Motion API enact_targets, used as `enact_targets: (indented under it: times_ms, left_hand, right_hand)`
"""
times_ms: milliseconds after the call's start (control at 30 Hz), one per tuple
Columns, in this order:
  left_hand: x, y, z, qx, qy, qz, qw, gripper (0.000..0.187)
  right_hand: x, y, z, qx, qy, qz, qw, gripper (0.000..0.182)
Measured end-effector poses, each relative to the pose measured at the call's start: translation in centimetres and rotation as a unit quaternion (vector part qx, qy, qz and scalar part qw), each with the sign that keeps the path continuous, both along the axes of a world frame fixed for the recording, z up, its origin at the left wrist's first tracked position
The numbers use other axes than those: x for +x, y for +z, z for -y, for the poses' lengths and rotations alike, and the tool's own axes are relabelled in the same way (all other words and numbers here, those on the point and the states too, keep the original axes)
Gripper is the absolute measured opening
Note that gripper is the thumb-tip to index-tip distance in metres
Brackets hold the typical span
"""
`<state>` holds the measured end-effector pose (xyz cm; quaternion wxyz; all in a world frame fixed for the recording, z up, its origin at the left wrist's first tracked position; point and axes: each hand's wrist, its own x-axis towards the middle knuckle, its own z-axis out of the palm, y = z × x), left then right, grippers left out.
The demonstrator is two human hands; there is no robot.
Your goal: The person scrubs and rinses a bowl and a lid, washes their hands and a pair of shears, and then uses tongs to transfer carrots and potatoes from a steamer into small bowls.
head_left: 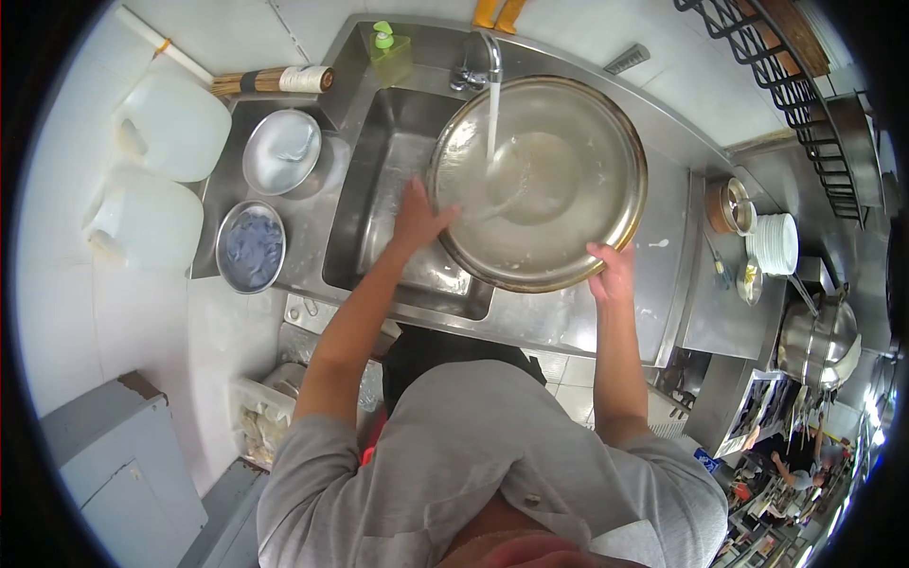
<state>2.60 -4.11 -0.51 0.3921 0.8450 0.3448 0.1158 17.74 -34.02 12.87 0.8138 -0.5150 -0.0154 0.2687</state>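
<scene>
A large round metal basin (559,232) is tilted over the right edge of the sink (379,151), under the faucet (490,59). Water pours from the spout into it. My right hand (611,270) grips the basin's near right rim, thumb on the inside. At the basin's left side, over the sink, is my left hand (418,220), its fingers apart and the thumb near the rim. Whether that hand touches the rim is hard to tell.
Left of the sink lie two metal bowls (249,270) (258,175), a bamboo brush (275,81) and plastic jugs (151,218). A green soap bottle (390,59) stands behind. White plates (775,243) and a pot (805,346) are at right. Distant people appear at lower right.
</scene>
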Motion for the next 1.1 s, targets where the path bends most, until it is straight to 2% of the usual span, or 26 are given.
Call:
enact_targets:
  times_ms: [33,67,100,200,300,333,467,500,600,633,700,767,800,833,900,1000,1033,1100]
  left_hand:
    - [1.0,0.4,-0.8,-0.232,0.017,0.002,0.973,0.065]
    - [1.9,0.7,-1.6,-0.452,0.031,0.002,0.892,0.061]
    - [2.4,-0.2,-2.5,-0.642,0.005,0.126,0.756,0.043]
    - [2.5,3.4,-4.7,-0.720,0.084,0.167,0.669,0.033]
    - [1.1,6.3,-7.4,-0.597,0.044,0.215,0.772,0.035]
    - [0.4,7.4,-8.5,-0.550,0.032,0.231,0.802,0.036]
    - [-3.0,12.9,-12.3,-0.460,0.035,0.211,0.862,0.038]
    - [-3.6,14.4,-12.9,-0.432,0.038,0.213,0.876,0.038]
    - [-5.2,18.2,-13.9,-0.357,0.040,0.214,0.908,0.039]
    - [-5.4,19.6,-14.2,-0.343,0.043,0.198,0.917,0.040]
    - [-5.4,21.1,-14.9,-0.276,0.024,0.155,0.948,0.040]
    - [-4.5,22.5,-15.0,-0.209,0.000,0.081,0.974,0.040]
    - [-3.8,22.4,-14.7,-0.163,-0.031,0.060,0.984,0.039]
    - [-3.0,22.1,-14.4,-0.117,-0.063,0.038,0.990,0.039]
    - [-1.3,19.9,-15.1,-0.050,-0.091,-0.043,0.994,0.036]
    - [0.5,16.1,-14.0,-0.047,-0.135,-0.041,0.989,0.035]
    - [1.1,15.2,-13.3,-0.029,-0.134,-0.059,0.989,0.034]
    - [3.1,13.4,-11.9,0.009,-0.139,-0.091,0.986,0.032]
  right_hand:
    - [-0.1,0.1,0.6,0.003,-0.013,0.000,1.000,0.056]
    - [-0.2,0.3,1.2,0.005,-0.026,0.001,1.000,0.056]
    - [0.3,-0.4,2.1,0.019,-0.017,-0.017,1.000,0.056]
    - [1.6,-4.2,4.3,0.063,0.012,-0.083,0.994,0.055]
    - [2.6,-8.4,3.1,0.118,0.065,-0.165,0.977,0.054]
    - [2.5,-9.1,1.9,0.105,0.069,-0.154,0.980,0.054]
    - [0.7,-9.0,-6.1,0.062,0.090,-0.184,0.977,0.047]
    - [0.7,-10.7,-7.5,0.048,0.114,-0.207,0.970,0.040]
    - [-0.7,-10.1,-12.5,-0.071,0.116,-0.211,0.968,0.036]
    - [0.7,-13.3,-13.7,-0.206,0.135,-0.144,0.958,0.028]
    - [2.4,-15.0,-16.6,-0.271,0.059,0.049,0.959,0.019]
    - [3.3,-14.7,-21.8,-0.254,-0.100,0.242,0.931,0.017]
    - [3.1,-12.2,-24.1,-0.149,-0.063,0.119,0.980,0.019]
    - [3.2,-8.8,-26.0,-0.040,-0.026,-0.008,0.999,0.021]
    - [4.4,-6.0,-27.6,-0.124,0.043,-0.064,0.989,0.024]
    - [6.6,-4.8,-29.1,-0.192,0.111,-0.104,0.970,0.026]
    - [8.0,-5.4,-28.7,-0.184,0.231,-0.077,0.952,0.024]
    - [8.4,-6.3,-28.9,-0.159,0.190,-0.115,0.962,0.020]
